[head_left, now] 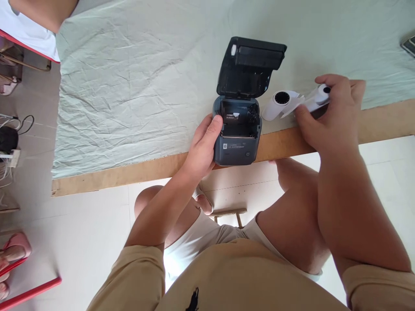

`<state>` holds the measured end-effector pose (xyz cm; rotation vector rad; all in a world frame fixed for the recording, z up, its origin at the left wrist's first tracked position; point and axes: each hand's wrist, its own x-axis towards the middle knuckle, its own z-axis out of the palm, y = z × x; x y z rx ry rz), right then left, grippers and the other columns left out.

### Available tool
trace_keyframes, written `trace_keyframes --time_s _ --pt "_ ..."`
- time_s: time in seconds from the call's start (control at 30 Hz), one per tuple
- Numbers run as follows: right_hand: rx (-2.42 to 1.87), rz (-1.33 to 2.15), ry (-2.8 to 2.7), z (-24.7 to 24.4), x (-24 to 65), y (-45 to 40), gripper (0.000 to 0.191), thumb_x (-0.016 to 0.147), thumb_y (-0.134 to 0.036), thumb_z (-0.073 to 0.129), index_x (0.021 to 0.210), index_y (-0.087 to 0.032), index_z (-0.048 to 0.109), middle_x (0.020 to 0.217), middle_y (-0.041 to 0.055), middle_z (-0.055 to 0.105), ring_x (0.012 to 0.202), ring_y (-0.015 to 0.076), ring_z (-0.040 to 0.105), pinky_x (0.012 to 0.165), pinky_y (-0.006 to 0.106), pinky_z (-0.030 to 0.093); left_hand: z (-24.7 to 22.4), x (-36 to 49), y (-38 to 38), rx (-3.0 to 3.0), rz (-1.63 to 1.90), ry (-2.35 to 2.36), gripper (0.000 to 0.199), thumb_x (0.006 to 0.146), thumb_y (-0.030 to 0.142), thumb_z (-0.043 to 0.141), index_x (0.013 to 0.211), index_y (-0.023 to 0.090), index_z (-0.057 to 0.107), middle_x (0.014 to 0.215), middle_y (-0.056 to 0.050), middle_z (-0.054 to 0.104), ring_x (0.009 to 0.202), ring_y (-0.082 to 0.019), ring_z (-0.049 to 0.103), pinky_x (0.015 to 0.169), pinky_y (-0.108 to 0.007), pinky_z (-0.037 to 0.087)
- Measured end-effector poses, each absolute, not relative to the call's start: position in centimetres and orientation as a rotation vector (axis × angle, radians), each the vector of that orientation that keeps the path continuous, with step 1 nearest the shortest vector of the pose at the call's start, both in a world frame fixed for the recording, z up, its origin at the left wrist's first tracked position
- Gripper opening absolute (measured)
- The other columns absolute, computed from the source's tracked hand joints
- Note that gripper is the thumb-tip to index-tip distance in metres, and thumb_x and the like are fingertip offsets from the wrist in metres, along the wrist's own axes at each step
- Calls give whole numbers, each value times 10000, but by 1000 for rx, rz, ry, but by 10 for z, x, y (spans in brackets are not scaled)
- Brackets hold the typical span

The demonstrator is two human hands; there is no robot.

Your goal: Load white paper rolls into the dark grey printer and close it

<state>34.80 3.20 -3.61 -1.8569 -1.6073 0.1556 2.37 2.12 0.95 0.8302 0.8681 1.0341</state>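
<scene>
My left hand [204, 144] grips the left side of a dark grey label printer [238, 149] at the table's front edge. Its black lid [244, 71] stands raised, and the paper bay below shows no roll inside. To the right, my right hand [337, 112] is closed around a small white paper roll [319, 96] with a dark core, thumb in front and fingers behind. Between this roll and the printer stands a second white roll [275, 106], its dark core facing up. A loose flap of white paper [292, 106] lies between the two rolls.
A wrinkled pale green cloth [136, 86] covers the table, with a bare wooden edge [129, 170] along the front. A dark object [409, 45] lies at the far right. Another person's arm [45, 11] shows at the upper left. A wooden stool [228, 213] is below.
</scene>
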Motion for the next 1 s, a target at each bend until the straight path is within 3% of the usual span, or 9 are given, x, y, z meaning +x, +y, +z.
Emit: trace_keyframes --time_s 0.07,0.17,0.23,0.3,0.37,0.4,0.53,0.77,1.0 --pt "-1823 72 -1574 -43 348 37 901 708 -249 877 1567 -255 606 1318 137 642 1256 357 725 1110 653 643 9 24 21 833 1041 869 583 1045 839 725 1055 257 762 1018 -46 877 1209 -325 913 915 -419 779" --pt "-1436 -96 -1496 -43 341 42 845 851 -518 837 1606 -279 541 1225 92 606 1027 280 719 885 549 662 8 24 22 828 1045 872 580 1050 836 721 1065 257 755 965 -37 855 1158 -315 917 873 -405 768" --pt "-1102 -180 -1441 -31 324 39 759 942 -777 736 1532 -323 589 1263 83 552 931 228 690 760 479 630 7 24 21 828 1044 872 568 1058 823 719 1073 256 752 920 -29 831 1082 -299 918 780 -364 739" --pt "-943 -196 -1417 -12 296 29 631 1033 -859 623 1428 -370 663 1272 71 533 879 199 676 757 474 630 7 24 21 832 1048 872 561 1065 811 720 1087 252 759 895 -24 814 977 -271 908 671 -317 681" --pt "-1097 -37 -1504 9 263 15 322 1161 -552 588 1424 -387 673 1168 62 618 999 266 760 903 553 672 7 24 21 840 1057 870 564 1071 809 714 1104 249 768 894 -21 809 922 -249 894 632 -298 648" --pt "-1130 21 -1564 18 247 9 289 1158 -444 579 1422 -364 665 1171 72 676 1040 293 790 901 568 690 7 24 21 844 1061 868 567 1073 811 711 1101 247 768 900 -21 811 932 -247 894 649 -302 658" --pt "-1123 -10 -1811 28 213 4 413 1004 -181 701 1376 -353 647 1216 66 844 1044 311 850 892 523 726 13 24 20 853 1069 862 556 1064 792 744 1031 237 737 928 -20 814 1056 -257 900 784 -326 714" --pt "-1022 -136 -1958 18 225 28 364 986 -96 710 1246 -347 760 1209 43 877 1026 267 859 782 421 670 23 25 18 852 1053 904 467 1073 690 799 1047 227 740 877 0 757 891 -196 822 744 -300 652" --pt "-1248 -121 -1958 21 232 23 218 1096 -307 708 1301 -369 754 1027 10 882 900 279 822 894 483 677 27 26 17 816 1024 903 450 1053 675 833 1051 236 735 881 -2 751 827 -184 801 708 -293 648"
